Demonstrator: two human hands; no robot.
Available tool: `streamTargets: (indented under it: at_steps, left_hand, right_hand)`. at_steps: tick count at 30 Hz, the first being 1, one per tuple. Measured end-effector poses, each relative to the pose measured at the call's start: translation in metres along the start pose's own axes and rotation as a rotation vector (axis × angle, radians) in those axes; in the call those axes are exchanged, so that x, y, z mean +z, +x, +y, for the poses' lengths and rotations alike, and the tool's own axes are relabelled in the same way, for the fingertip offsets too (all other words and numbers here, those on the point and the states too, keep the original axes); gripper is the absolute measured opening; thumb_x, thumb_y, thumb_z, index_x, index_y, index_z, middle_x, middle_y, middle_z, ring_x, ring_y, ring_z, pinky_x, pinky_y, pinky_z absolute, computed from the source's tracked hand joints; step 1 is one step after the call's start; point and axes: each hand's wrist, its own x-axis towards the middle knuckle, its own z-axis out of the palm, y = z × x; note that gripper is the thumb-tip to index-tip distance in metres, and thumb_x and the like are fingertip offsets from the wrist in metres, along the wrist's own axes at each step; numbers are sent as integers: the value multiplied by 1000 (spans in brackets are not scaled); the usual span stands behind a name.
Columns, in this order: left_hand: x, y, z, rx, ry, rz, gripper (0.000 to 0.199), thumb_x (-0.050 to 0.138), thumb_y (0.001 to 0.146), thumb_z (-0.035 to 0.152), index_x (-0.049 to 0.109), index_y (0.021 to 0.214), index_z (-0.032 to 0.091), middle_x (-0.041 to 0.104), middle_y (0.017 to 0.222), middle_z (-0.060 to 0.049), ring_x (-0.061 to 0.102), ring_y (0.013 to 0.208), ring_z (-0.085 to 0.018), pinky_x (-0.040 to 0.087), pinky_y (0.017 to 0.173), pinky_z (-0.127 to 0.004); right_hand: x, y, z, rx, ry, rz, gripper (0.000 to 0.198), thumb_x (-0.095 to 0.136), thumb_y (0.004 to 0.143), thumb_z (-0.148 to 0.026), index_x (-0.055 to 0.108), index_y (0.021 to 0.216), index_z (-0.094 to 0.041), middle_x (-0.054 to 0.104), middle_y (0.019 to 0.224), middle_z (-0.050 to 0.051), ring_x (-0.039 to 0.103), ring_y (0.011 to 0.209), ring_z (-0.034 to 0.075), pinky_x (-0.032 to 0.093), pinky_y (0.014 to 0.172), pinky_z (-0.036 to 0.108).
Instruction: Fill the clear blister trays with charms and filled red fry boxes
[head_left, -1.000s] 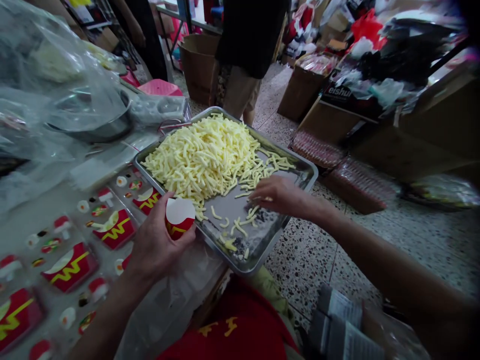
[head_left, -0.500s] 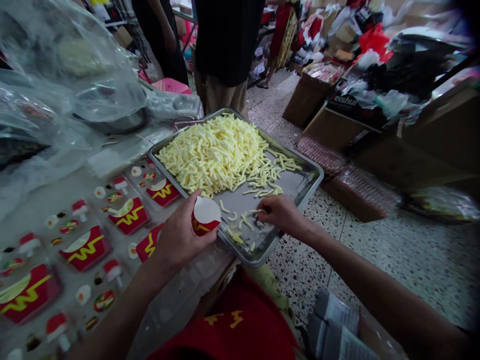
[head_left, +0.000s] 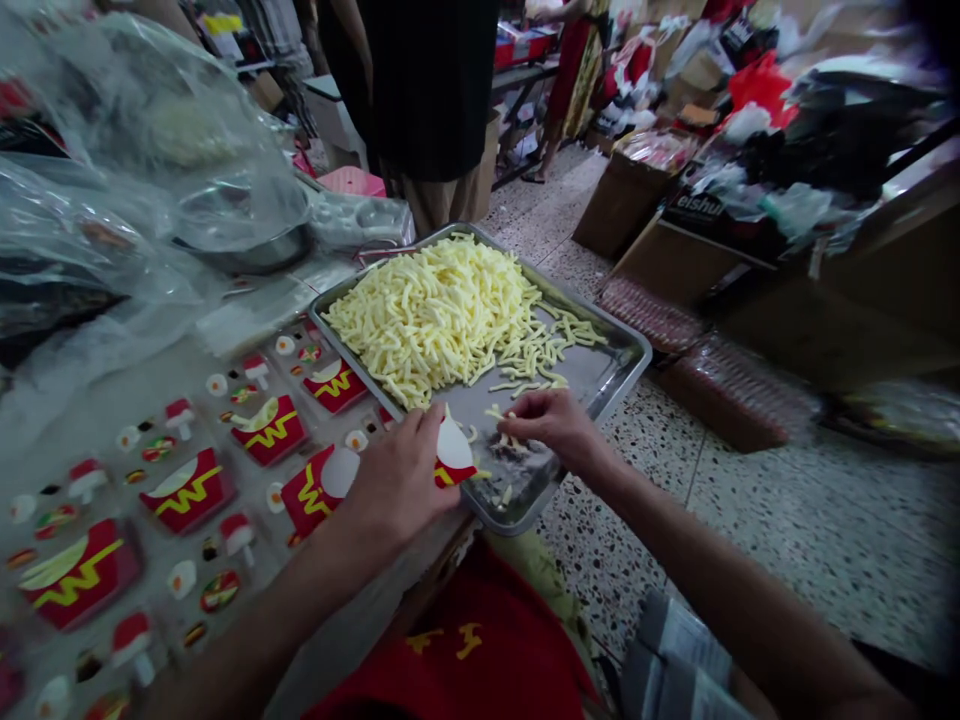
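My left hand (head_left: 405,470) is closed around a small red fry carton (head_left: 454,450) with a white inside, tilted over the near left edge of a metal tray (head_left: 630,360). Over the tray's near part, my right hand (head_left: 547,420) pinches a few pale yellow fry-shaped sticks (head_left: 504,425) near the carton's mouth. A big heap of the same sticks (head_left: 442,310) fills the far left of the tray, with loose ones spread to its right. A few small pieces lie close to the near corner.
Rows of clear packs with red cartons (head_left: 187,490) and tiny food-shaped pieces cover the table at left. Behind them stands a metal bowl (head_left: 262,250) under plastic bags. A person in black (head_left: 427,90) stands beyond the tray. Cardboard boxes (head_left: 622,200) line the floor at right.
My left hand has turned the carton and moved it right and down. My right hand has lifted several sticks off the tray and come a little nearer the carton. The view has shifted slightly.
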Motion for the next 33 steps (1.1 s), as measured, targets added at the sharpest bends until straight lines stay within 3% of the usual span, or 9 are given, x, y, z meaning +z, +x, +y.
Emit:
streamTargets:
  at_steps: [3, 7, 9, 12, 18, 21, 25, 28, 33]
  left_hand:
    - [21, 23, 23, 20, -100, 60, 77, 76, 69, 27, 44, 139, 17, 61, 129, -13, 60, 118, -31, 50, 98, -42]
    - [48, 45, 33, 62, -178, 169, 66, 71, 72, 17, 45, 133, 16, 61, 124, -12, 60, 116, -27, 49, 100, -39]
    - [55, 49, 29, 97, -150, 200, 62, 66, 76, 13, 44, 134, 13, 60, 121, -14, 60, 113, -28, 50, 98, -40]
    - [56, 48, 18, 135, -104, 226, 60, 62, 80, 12, 44, 137, 12, 60, 118, -14, 60, 109, -28, 51, 95, -41]
    - [55, 47, -3, 239, -165, 274, 65, 65, 82, 20, 41, 142, 16, 60, 122, -13, 60, 114, -29, 52, 98, -43]
    - [56, 48, -9, 261, -222, 296, 58, 54, 85, 12, 41, 142, 18, 61, 123, -13, 60, 115, -27, 51, 99, -44]
    - [47, 49, -10, 264, -271, 247, 84, 76, 72, 22, 37, 147, 19, 57, 133, -14, 56, 123, -31, 48, 105, -46]
    - [40, 53, -7, 274, -293, 231, 91, 80, 71, 24, 35, 150, 20, 56, 138, -14, 55, 126, -30, 45, 109, -45]
    - [36, 60, -2, 310, -307, 161, 94, 81, 73, 28, 32, 153, 20, 58, 136, -14, 57, 123, -30, 47, 106, -44]
  right_hand:
    - [13, -7, -8, -20, 300, 161, 22, 79, 72, -38, 72, 77, -18, 69, 68, 2, 57, 57, 14, 45, 57, 27]
    - [33, -14, -14, -201, -184, 372, 6, 74, 81, -26, 75, 81, -20, 73, 78, 5, 63, 77, 20, 48, 72, 32]
    - [37, -17, -16, -250, -470, 287, 13, 65, 88, -19, 75, 81, -20, 73, 82, 7, 63, 84, 21, 47, 78, 32]
    - [37, -19, -18, -299, -552, 117, 23, 53, 93, -11, 75, 93, -18, 72, 96, 9, 64, 89, 19, 47, 79, 30]
    - [61, -18, -29, -188, -278, 326, 24, 63, 84, -11, 65, 107, -20, 73, 89, 2, 67, 82, 19, 49, 78, 30]
    - [65, -22, -33, -271, -294, 255, 19, 57, 85, -9, 63, 101, -20, 72, 89, 4, 66, 82, 20, 49, 74, 31]
    - [4, -25, -26, -388, -265, 191, 24, 58, 91, -15, 67, 111, -23, 73, 100, 3, 66, 83, 16, 51, 75, 30]
    - [-63, -13, -17, -443, -585, 154, 28, 62, 90, -17, 72, 114, -25, 72, 101, 4, 64, 80, 16, 49, 73, 31]
    - [-106, 18, -17, -486, -1078, -260, 29, 64, 85, -11, 73, 110, -22, 70, 105, 7, 63, 96, 20, 46, 83, 31]
